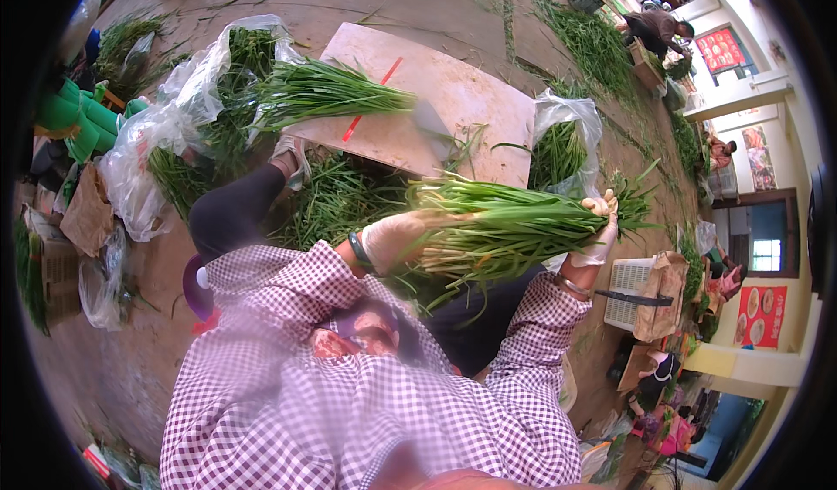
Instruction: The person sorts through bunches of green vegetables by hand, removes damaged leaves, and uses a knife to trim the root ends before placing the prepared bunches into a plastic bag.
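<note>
My right hand (596, 228), in a pale glove, grips a large bunch of Chinese chives (516, 225) around its leafy part. The bunch lies sideways above my lap, its pale stalk ends toward the left. My left hand (395, 238), gloved too and blurred, is at those stalk ends; whether its fingers close on any stalks cannot be made out. Beyond them a low board (484, 97) carries a second bunch of chives (340, 94), lying across a red strip (356, 127). A flat grey piece like a blade (433, 130) lies by that bunch's stalk ends.
Loose green leaves (333, 196) heap below the board. Clear plastic bags of greens stand left (225, 91) and right (565, 143) of it. A plastic crate (629, 294) with brown paper is at the right. Other people, one bending (657, 32), are farther off along the wall.
</note>
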A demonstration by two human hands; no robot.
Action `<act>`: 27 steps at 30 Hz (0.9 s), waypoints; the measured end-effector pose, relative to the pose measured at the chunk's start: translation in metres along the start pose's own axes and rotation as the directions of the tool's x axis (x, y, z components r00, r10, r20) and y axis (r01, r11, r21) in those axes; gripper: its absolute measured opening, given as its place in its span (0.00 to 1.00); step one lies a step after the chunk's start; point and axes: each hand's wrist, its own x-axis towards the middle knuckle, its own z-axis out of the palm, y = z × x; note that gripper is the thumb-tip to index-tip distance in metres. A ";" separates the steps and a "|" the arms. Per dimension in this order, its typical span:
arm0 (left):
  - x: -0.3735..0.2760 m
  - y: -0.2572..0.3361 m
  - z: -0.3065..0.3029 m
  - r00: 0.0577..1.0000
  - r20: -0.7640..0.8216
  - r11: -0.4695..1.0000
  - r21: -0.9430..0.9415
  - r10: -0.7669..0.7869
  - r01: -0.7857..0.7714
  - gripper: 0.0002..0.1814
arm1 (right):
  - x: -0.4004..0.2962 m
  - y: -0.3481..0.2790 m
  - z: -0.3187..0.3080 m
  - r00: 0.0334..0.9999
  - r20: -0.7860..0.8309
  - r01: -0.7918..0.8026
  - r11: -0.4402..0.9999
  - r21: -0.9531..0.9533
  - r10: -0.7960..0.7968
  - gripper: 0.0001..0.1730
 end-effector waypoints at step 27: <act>-0.011 -0.030 -0.059 0.924 -0.376 0.847 0.467 -0.069 0.253 0.18 | -0.013 0.005 0.016 0.891 0.446 -0.152 0.983 0.106 0.089 0.08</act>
